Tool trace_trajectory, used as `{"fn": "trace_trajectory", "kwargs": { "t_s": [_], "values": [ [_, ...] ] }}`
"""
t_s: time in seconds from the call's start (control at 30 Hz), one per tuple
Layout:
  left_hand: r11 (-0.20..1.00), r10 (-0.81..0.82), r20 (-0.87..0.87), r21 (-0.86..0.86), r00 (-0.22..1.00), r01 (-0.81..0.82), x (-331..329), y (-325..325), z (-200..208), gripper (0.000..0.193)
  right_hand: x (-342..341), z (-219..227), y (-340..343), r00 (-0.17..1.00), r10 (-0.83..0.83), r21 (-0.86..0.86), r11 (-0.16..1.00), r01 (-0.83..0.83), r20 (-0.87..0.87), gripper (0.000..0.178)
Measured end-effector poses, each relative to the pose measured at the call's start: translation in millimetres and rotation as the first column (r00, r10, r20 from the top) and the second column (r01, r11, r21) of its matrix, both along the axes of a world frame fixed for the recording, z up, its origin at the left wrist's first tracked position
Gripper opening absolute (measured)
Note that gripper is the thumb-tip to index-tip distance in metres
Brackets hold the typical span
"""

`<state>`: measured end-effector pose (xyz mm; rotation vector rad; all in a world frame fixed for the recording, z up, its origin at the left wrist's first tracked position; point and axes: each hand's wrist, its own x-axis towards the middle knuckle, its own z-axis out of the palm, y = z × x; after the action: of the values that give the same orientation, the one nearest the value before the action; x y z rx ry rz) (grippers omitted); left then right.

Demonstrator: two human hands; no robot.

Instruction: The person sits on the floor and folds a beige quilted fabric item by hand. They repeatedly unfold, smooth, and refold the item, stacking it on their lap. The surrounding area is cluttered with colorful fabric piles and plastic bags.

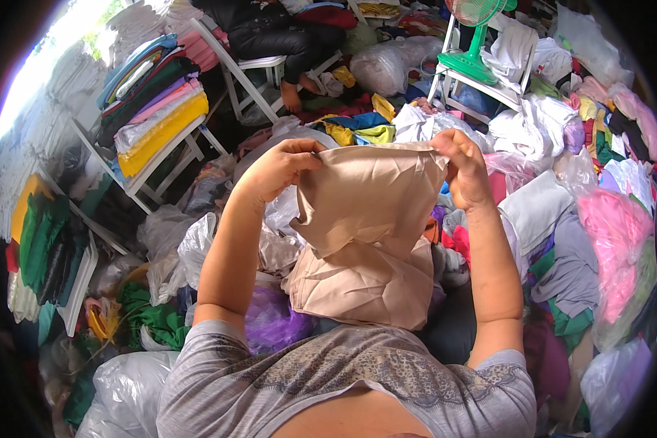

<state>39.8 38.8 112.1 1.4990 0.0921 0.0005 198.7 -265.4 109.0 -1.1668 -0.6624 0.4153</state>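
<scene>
A beige piece of cloth point(376, 193) is stretched between my two raised hands. My left hand point(288, 166) pinches its upper left corner, thumb and fingers closed on the edge. At the upper right corner, my right hand point(461, 164) grips the cloth the same way. The cloth hangs creased from its top edge. Below it, over my lap, lies more folded beige fabric point(365, 292); I cannot tell whether it is one piece with the held cloth.
Heaps of garments and plastic bags surround me. Folded cloths point(157, 109) are stacked on a white chair at left. A green fan point(474, 51) stands on a white chair point(482, 87) at the back. Another person point(285, 40) sits far left of centre. A purple bag point(274, 321) lies beside my lap.
</scene>
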Motion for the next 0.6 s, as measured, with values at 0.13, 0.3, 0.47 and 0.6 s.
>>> {"fn": "trace_trajectory", "kwargs": {
  "t_s": [0.13,0.3,0.47,0.6],
  "values": [
    [0.988,-0.022,0.058,0.152,0.998,0.013,11.4,11.7,-4.5,0.027,8.1,-9.3,2.1,0.712,-0.234,-0.189,0.868,0.46,0.662,0.019],
    [0.684,0.062,0.442,0.634,0.895,-0.361,41.8,19.4,0.3,0.021,44.0,-12.5,0.8,0.542,-0.382,-0.113,0.732,0.672,0.749,0.005],
    [0.474,0.137,0.516,0.715,0.845,-0.514,24.5,8.0,18.9,0.021,45.5,-8.0,-26.7,0.604,-0.449,0.143,0.862,0.486,0.658,0.007],
    [0.438,0.037,0.515,0.762,0.857,-0.477,-24.7,-7.0,9.6,0.023,-0.8,-20.8,-65.3,0.648,-0.415,0.112,0.883,0.455,0.639,0.014]
  ]
}}
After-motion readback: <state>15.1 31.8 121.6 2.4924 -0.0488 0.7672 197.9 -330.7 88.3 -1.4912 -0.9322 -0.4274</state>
